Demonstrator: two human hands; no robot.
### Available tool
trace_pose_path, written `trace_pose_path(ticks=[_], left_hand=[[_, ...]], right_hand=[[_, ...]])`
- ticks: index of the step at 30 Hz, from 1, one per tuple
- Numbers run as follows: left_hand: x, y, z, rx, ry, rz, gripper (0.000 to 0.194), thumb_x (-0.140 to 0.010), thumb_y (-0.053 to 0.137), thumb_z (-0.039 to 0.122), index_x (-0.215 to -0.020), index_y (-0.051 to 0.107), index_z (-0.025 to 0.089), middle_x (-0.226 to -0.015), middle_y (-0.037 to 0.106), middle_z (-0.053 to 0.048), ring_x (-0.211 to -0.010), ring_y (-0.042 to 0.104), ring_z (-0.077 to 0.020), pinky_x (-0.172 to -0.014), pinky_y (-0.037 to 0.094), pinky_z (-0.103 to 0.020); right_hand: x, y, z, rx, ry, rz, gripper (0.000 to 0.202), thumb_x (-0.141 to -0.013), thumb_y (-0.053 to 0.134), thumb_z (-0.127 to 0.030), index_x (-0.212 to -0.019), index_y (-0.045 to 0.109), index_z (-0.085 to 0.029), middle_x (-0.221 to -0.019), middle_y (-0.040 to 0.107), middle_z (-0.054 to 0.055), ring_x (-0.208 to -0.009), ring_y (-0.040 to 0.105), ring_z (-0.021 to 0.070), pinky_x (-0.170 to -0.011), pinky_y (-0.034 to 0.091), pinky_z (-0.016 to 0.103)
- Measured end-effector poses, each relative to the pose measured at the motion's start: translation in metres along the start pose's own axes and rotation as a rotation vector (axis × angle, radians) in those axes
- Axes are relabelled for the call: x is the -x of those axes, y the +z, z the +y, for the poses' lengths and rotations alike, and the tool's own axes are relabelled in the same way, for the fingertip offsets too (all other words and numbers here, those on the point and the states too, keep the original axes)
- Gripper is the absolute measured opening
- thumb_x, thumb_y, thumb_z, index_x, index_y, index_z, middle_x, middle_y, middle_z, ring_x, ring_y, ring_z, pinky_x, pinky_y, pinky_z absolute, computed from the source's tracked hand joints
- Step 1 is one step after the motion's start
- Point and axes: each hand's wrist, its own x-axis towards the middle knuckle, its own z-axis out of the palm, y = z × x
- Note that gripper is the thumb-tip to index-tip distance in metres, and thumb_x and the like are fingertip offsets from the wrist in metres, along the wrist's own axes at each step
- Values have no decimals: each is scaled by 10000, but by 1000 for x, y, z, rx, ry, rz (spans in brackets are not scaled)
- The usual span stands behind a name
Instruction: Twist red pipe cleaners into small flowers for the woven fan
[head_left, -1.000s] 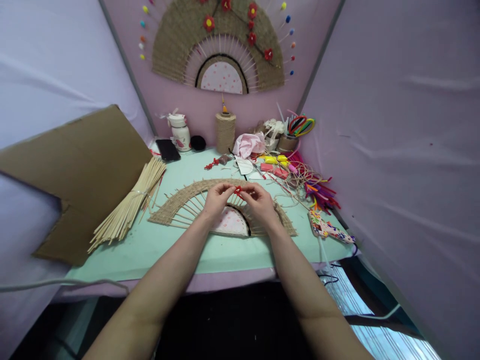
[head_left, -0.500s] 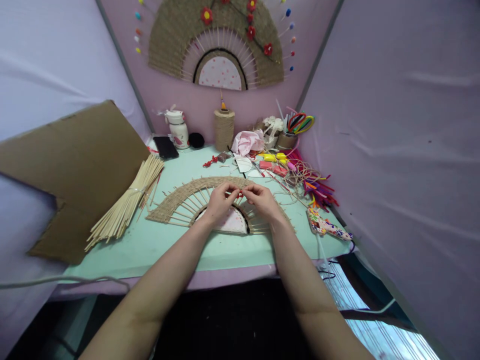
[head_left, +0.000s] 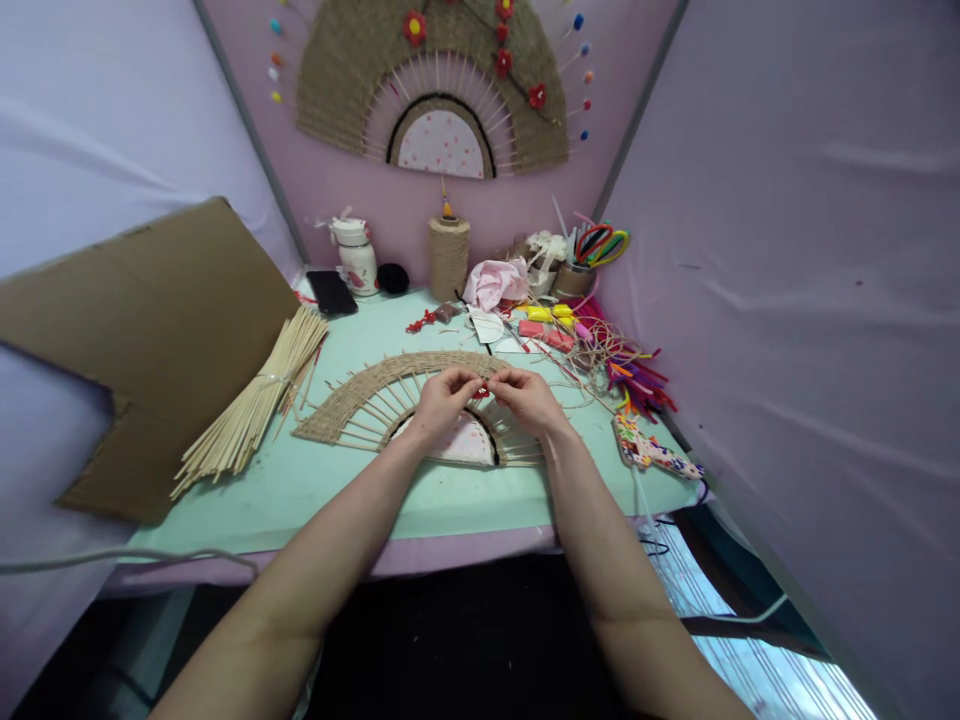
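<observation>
Head view: a small red piece (head_left: 482, 393), partly covered by the fingertips, lies between the left hand (head_left: 448, 402) and the right hand (head_left: 525, 402); its outline is too small to tell. The grip of each hand is pinched together, thumb to fingers, on this piece. It is located over the middle of a woven fan (head_left: 390, 370), on the counter (head_left: 465, 508); whether it touches the fan cannot be told. The fan has a tan band across pale, spreading sticks and, on its near side, a white half-round panel (head_left: 466, 446) with pink spots and a black border. Containers, far side: a brown cup (head_left: 574, 281), right, holds scissors (head_left: 602, 247) with red and yellow-green handles; a white lidded bottle (head_left: 358, 267), left, hides its contents.
</observation>
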Motion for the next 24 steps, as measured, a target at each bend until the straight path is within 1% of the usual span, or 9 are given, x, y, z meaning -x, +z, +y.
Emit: trace_pose_path(ticks=[5,7,9,11,13,15,18,21,24], left_hand=[[-1,1,0,50,-41,14,203,-695,710,339,-728,667,143,-668,656,-21,-644,584,-130,-635,446,-250],[-2,3,0,169,-120,40,223,-658,746,337,-719,665,138,-674,659,-23,-650,592,-131,-660,468,-261],[-4,5,1,348,-218,80,232,-641,765,323,-715,657,132,-692,665,-28,-667,609,-130,-710,496,-280],[-6,6,2,518,-288,126,196,-672,749,283,-714,646,122,-726,673,-40,-705,630,-127,-781,511,-294],[-7,5,4,622,-319,159,126,-718,706,215,-748,639,114,-776,684,-59,-759,650,-127,-847,508,-300],[-7,3,6,668,-321,173,111,-727,679,139,-827,633,119,-828,693,-69,-813,663,-131,-895,497,-307],[-6,2,6,662,-277,171,285,-674,680,52,-936,614,141,-862,699,-60,-847,669,-132,-923,486,-314],[-5,1,3,628,-233,162,365,-631,704,54,-969,603,148,-848,701,-46,-813,670,-128,-891,499,-313],[-5,1,1,606,-217,152,392,-610,744,106,-971,596,146,-841,700,-44,-790,669,-128,-856,506,-309]], right_hand=[[0,1,0,-57,22,7,229,-604,771,-363,-666,655,-176,-585,566,-38,-533,444,84,-539,332,231],[0,3,0,-97,31,32,239,-612,768,-379,-676,661,-176,-596,578,-30,-540,457,88,-546,351,233],[0,6,0,-137,43,55,269,-624,755,-419,-718,675,-180,-652,618,-10,-561,481,97,-559,379,239],[0,8,-1,-153,47,69,318,-647,727,-464,-802,692,-188,-756,664,15,-602,514,108,-579,409,245],[-1,9,-1,-118,27,93,352,-680,693,-481,-893,696,-202,-850,686,30,-663,553,123,-607,436,251],[-1,11,1,-43,-8,122,344,-712,664,-460,-946,692,-209,-880,693,33,-713,581,140,-631,454,263],[-2,12,4,54,-72,149,303,-736,637,-385,-974,690,-206,-896,701,37,-761,603,161,-672,476,290],[-4,14,7,90,-152,146,257,-728,632,-311,-949,694,-195,-943,708,47,-835,616,172,-750,487,308],[-5,15,6,105,-195,120,232,-718,629,-277,-923,694,-190,-926,713,48,-842,619,173,-786,490,320]])
